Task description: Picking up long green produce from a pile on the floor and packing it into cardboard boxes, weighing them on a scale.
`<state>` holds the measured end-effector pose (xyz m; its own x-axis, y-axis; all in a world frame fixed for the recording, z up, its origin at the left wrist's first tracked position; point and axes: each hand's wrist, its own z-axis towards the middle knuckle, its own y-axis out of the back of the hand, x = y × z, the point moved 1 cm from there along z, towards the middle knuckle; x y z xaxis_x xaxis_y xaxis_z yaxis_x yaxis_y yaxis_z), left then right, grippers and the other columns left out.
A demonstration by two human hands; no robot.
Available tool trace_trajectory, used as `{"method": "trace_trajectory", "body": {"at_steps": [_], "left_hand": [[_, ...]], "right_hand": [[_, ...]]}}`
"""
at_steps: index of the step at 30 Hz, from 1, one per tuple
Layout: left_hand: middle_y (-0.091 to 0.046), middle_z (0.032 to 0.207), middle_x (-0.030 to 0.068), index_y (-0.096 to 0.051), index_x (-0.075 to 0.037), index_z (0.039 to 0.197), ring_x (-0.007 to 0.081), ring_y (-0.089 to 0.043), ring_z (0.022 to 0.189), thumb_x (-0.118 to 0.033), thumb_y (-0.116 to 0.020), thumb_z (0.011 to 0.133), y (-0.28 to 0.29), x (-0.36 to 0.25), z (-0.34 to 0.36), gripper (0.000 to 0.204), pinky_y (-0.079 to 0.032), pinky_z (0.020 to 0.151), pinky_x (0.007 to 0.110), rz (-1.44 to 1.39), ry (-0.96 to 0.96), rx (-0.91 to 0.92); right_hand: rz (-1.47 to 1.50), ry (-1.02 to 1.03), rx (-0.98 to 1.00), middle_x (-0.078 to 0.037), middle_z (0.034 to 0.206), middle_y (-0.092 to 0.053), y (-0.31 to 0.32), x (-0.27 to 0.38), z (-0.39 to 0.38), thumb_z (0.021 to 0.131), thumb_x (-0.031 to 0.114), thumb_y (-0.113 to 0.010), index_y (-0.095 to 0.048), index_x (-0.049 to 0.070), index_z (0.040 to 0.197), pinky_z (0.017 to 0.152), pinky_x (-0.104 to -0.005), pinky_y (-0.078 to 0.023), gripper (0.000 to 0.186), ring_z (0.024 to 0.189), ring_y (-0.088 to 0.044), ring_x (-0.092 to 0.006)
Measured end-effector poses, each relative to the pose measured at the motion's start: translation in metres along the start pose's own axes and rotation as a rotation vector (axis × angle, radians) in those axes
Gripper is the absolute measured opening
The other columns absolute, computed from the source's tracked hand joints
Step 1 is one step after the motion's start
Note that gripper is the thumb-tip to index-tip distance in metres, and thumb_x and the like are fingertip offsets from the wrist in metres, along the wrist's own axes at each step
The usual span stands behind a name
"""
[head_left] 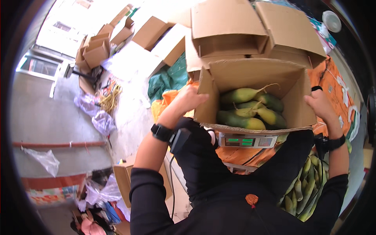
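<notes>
An open cardboard box (pixel 206 93) holds several long green radishes (pixel 239 95) with pale yellowish tips. My left hand (pixel 192 97) is closed on the box's left side. My right hand (pixel 318 102) grips its right side. Below the box, a silver digital scale (pixel 249 141) with lit green displays shows at its near edge; whether the box rests on it I cannot tell. My legs in black trousers are either side of the scale. At the lower right, a heap of more green radishes (pixel 305 188) lies beside my right leg.
More cardboard boxes (pixel 227 23) stand beyond, with others stacked at the far left (pixel 96 53). An orange tarp (pixel 329 78) and green tarp (pixel 168 82) lie underneath. Plastic bags (pixel 103 122), straw-coloured twine (pixel 109 98) and a red pipe (pixel 58 144) are on the left; a small white fan (pixel 331 21) is top right.
</notes>
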<state>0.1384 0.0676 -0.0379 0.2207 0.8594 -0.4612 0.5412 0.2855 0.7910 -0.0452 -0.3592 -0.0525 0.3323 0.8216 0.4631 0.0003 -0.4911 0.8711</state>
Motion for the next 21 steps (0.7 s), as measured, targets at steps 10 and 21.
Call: {"method": "trace_trajectory", "body": {"at_steps": [10, 21], "left_hand": [[-0.064, 0.067, 0.0045, -0.068, 0.003, 0.075, 0.0107, -0.058, 0.058, -0.022, -0.074, 0.08, 0.061, 0.08, 0.005, 0.026, -0.045, 0.054, 0.028, -0.308, 0.093, -0.134], [-0.065, 0.069, 0.0218, -0.067, 0.006, 0.089, 0.0242, -0.067, 0.064, -0.028, -0.063, 0.086, 0.048, 0.19, -0.154, 0.035, -0.049, 0.061, 0.038, -0.167, 0.249, -0.662]], "right_hand": [[0.377, 0.03, 0.169, 0.003, 0.064, -0.056, 0.016, 0.106, 0.061, 0.09, 0.022, -0.056, -0.061, 0.0, 0.072, 0.052, -0.0247, -0.04, 0.029, 0.057, -0.05, -0.0038], [0.168, 0.536, 0.002, -0.023, 0.069, -0.054, -0.072, 0.273, 0.107, 0.087, 0.03, -0.06, -0.052, -0.005, 0.068, 0.061, -0.045, -0.043, 0.041, 0.061, -0.052, -0.0346]]}}
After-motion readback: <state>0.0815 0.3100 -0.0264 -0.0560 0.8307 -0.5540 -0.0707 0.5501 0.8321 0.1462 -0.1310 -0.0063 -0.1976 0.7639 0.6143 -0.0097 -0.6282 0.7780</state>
